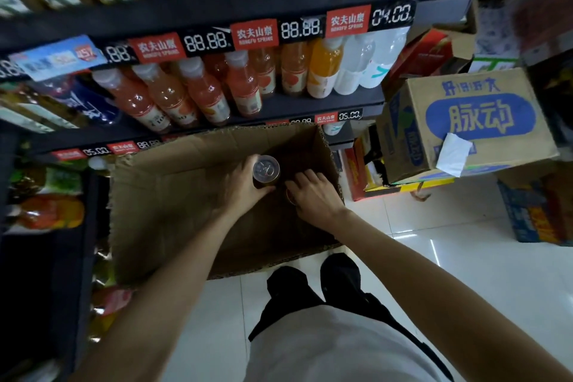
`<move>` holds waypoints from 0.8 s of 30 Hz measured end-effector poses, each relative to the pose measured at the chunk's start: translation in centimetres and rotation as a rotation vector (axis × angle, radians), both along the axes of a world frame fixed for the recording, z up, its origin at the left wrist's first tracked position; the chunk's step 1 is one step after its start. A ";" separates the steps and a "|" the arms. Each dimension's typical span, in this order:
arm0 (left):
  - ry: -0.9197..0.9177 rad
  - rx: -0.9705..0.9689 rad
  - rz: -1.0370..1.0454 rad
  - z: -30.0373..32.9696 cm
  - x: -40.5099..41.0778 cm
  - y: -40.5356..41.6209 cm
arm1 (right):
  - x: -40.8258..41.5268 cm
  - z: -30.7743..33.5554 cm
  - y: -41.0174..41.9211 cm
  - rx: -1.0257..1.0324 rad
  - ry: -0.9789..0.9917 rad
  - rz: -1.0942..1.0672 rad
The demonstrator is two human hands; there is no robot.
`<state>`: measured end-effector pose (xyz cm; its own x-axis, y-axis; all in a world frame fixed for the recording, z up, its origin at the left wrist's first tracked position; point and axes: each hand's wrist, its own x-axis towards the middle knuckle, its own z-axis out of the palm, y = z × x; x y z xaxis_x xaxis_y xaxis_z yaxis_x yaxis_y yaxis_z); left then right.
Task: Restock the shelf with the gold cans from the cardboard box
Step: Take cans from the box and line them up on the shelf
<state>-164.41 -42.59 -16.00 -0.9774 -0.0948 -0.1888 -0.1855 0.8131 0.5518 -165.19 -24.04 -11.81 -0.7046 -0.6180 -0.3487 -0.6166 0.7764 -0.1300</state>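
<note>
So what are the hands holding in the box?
The left hand grips a can around its side. The right hand reaches down over something; whether it holds it can't be told.

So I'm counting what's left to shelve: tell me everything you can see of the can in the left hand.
The can stands upright in the left hand, inside the open cardboard box near its far right corner. Only its silvery top with a pull tab shows clearly; the dark body is mostly hidden by the grip, so its gold colour can't be confirmed. The right hand reaches down just beside it.
</note>
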 end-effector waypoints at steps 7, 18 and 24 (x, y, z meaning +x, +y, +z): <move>-0.031 0.037 0.096 -0.6 1.5 -0.7 | -0.2 -0.3 -0.1 -0.087 -0.243 -0.197; 0.212 0.560 0.413 11.4 3.2 -1.5 | -0.7 11.8 4.3 -1.138 -0.597 -0.770; 0.433 0.643 0.311 22.9 1.0 2.3 | -4.4 19.2 7.2 -1.434 -0.719 -0.740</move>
